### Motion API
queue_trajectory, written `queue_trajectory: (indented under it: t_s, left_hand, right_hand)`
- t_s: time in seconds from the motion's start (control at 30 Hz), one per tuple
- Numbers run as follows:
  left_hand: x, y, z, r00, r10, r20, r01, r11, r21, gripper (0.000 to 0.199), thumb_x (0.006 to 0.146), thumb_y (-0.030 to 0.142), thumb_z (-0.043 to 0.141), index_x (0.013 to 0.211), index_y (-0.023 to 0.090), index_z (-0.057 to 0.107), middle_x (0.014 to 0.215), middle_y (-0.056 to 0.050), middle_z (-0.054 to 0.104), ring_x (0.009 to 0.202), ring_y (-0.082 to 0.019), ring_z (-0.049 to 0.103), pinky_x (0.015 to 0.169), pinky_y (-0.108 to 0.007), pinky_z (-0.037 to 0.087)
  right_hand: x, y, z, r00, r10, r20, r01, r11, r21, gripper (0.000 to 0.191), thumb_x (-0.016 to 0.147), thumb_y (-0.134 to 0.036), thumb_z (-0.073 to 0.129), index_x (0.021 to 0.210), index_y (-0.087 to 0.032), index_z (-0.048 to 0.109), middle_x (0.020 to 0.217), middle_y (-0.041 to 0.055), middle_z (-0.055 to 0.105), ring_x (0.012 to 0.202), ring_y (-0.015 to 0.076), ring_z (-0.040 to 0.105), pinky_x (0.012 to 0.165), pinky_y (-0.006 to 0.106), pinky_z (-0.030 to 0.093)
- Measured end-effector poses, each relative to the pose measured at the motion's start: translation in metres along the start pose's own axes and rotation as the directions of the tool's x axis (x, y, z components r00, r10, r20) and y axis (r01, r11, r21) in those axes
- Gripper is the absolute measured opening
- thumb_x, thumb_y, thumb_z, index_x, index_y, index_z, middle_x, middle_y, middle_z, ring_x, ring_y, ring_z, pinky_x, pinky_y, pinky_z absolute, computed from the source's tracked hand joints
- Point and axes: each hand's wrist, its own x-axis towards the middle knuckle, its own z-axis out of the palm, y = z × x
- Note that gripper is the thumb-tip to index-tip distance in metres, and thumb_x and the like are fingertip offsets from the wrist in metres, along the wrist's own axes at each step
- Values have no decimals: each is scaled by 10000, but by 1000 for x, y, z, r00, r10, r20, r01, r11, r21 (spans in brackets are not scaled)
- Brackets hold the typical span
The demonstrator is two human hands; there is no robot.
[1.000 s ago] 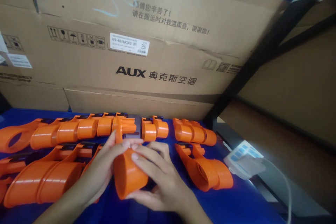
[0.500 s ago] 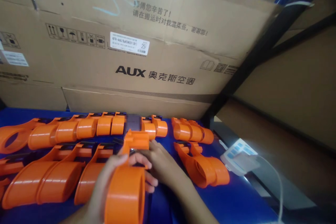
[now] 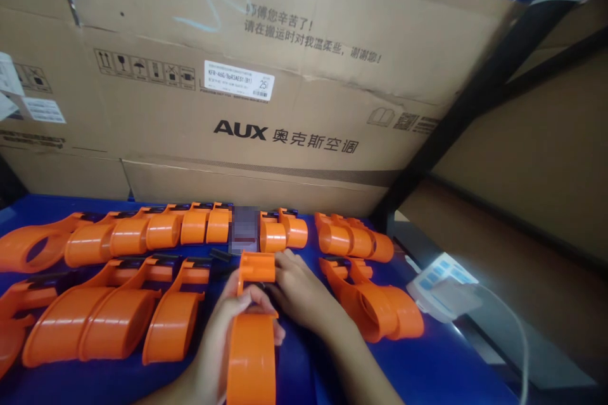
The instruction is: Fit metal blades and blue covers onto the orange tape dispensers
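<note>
An orange tape dispenser (image 3: 251, 354) stands upright close in front of me, its wide ring low and its narrow head at the top. My left hand (image 3: 223, 323) is closed around its neck, thumb in front and fingers coming through behind. At the right end of the head, the curled fingers of my right hand (image 3: 297, 281) meet the dispenser. Whatever those fingers pinch is hidden. No black piece shows on this dispenser's head, unlike the orange dispensers with black ends (image 3: 173, 326) to the left.
More orange dispensers stand in a back row (image 3: 164, 231) and on the right (image 3: 370, 310), on a blue surface (image 3: 446, 367). A large cardboard box (image 3: 304, 95) rises behind. A dark rack post (image 3: 456, 107) slants at right, near a white device (image 3: 444, 285) with a cable.
The held dispenser has shifted right and slightly down, with my left hand on it. My right hand has come from behind its head to the head's right end. The view has shifted slightly.
</note>
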Motion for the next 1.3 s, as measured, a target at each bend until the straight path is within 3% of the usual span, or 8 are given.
queue_trajectory:
  t_s: [0.17, 0.27, 0.47, 0.57, 0.73, 0.97, 1.1, 1.3]
  left_hand:
    - [-5, 14, 10, 991, 28, -130, -29, 1000, -7, 304, 892, 472, 637, 824, 182, 698, 719, -119, 767, 645, -209, 675, 606, -253, 494]
    - [-5, 17, 11, 992, 41, -118, -43, 999, -12, 305, 883, 470, 653, 813, 177, 701, 720, -119, 763, 649, -210, 668, 602, -250, 491]
    - [-4, 17, 4, 993, 44, -114, -50, 997, -55, 305, 924, 433, 604, 841, 168, 731, 729, -112, 759, 700, -239, 697, 667, -284, 526]
    - [-4, 20, 7, 992, 42, -122, -54, 994, -92, 314, 930, 420, 599, 827, 159, 740, 721, -99, 746, 684, -232, 699, 653, -277, 524]
    - [-5, 23, 11, 995, 18, -97, -29, 994, -110, 324, 931, 414, 595, 823, 149, 747, 723, -96, 742, 667, -224, 694, 633, -269, 517]
    - [-4, 22, 8, 996, 22, -81, -28, 997, -73, 358, 961, 405, 534, 831, 145, 744, 710, -124, 751, 673, -219, 689, 626, -251, 504]
    - [-2, 22, 7, 997, 18, -73, -24, 997, -72, 357, 961, 398, 527, 837, 145, 745, 720, -123, 757, 671, -223, 691, 634, -265, 506]
    - [-3, 23, 8, 994, 21, -104, -28, 998, -63, 353, 960, 416, 536, 846, 145, 731, 723, -130, 759, 668, -219, 691, 612, -252, 500]
  right_hand:
    - [-5, -3, -4, 994, 36, 108, -36, 999, -5, 308, 1074, -253, 546, 1337, -297, 700, 1112, 86, 598, 1002, 236, 527, 847, 337, 419]
    - [-4, -4, -4, 994, 23, 108, -23, 1000, -2, 308, 1099, -289, 508, 1322, -308, 719, 1049, 77, 584, 995, 233, 515, 851, 336, 408]
    - [0, -2, -5, 997, 1, 74, 0, 1000, -21, 279, 1093, -268, 495, 1110, -223, 770, 1033, 90, 590, 1014, 240, 497, 860, 348, 397]
    - [-4, -2, -9, 996, 5, 89, -6, 1000, 5, 251, 1049, -202, 517, 1201, -209, 715, 1079, 90, 586, 1016, 240, 494, 879, 360, 402]
    - [-8, -3, -12, 990, 27, 142, -38, 997, 71, 463, 953, -132, 571, 1397, -253, 623, 1134, 81, 556, 1019, 244, 492, 892, 376, 399]
    - [-7, -3, -6, 982, 37, 187, -53, 995, 80, 454, 949, -158, 607, 1385, -280, 636, 1053, 60, 552, 979, 242, 500, 885, 368, 389]
    - [-10, -2, -6, 983, 63, 174, -73, 996, 50, 370, 1023, -241, 584, 1385, -289, 640, 1053, 67, 573, 978, 243, 516, 869, 364, 397]
    - [-10, -3, -8, 990, 52, 134, -52, 999, -2, 365, 1089, -230, 495, 1418, -309, 633, 1056, 73, 623, 957, 228, 550, 836, 342, 409]
